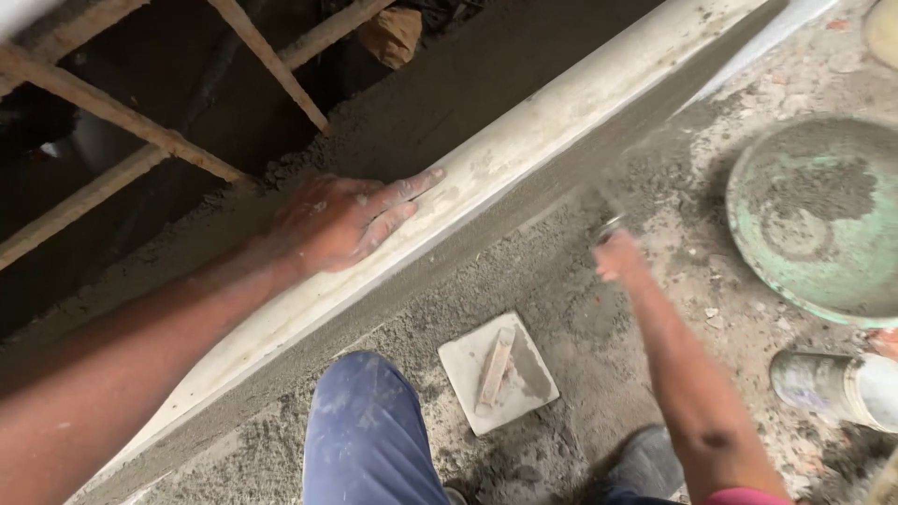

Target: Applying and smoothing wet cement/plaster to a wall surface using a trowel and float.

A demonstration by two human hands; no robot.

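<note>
Evidently bracing it, the left hand [341,220] lies flat, fingers spread, on the straightedge [524,150]; at 3 o'clock, the right hand [617,254] grips a blurred tool.

The long pale straightedge board [524,140] lies under the left hand [341,220], running slantwise from below the wrist up and away past the fingertips. It is whitish, smeared with grey mortar, and the flat palm and spread fingers press on its upper face. Wet grey mortar [486,224] clings in a band along the board's lower edge, between the two hands. The right hand [617,254] is blurred, closed around a small metal tool [608,227] whose shape cannot be made out, just beside that mortar band.
</note>
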